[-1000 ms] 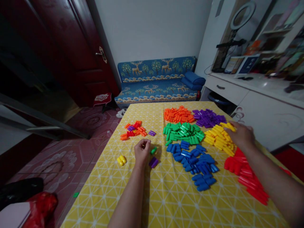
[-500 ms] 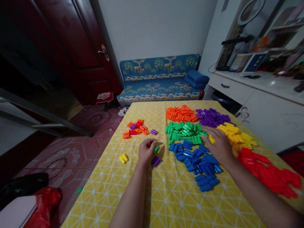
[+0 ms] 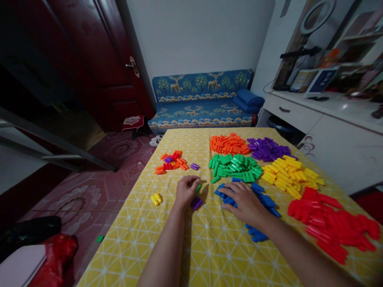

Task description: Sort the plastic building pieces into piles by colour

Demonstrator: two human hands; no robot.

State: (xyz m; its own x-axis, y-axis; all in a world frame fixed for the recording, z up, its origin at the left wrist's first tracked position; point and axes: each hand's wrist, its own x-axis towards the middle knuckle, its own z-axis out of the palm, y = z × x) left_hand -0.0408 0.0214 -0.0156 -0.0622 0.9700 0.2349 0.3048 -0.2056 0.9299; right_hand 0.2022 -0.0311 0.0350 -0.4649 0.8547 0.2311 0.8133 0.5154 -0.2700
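Observation:
My left hand rests low over the yellow-patterned tablecloth, its fingers curled and closed around a small green building block that shows by the thumb tip. Just below it lies a purple block. With fingers spread, my right hand lies palm down on the pile of blue building blocks, covering much of it. Beyond that hand is a heap of green blocks. To the left of my left hand are a yellow block pair and a joined orange, red and purple cluster.
Orange blocks and purple blocks are heaped at the far side. Yellow blocks and red blocks lie to the right. A single purple piece sits near the cluster. A blue sofa stands behind the table.
My right hand has moved left and nearer, from between the green and yellow heaps onto the blue pile. My left hand has stayed almost in place.

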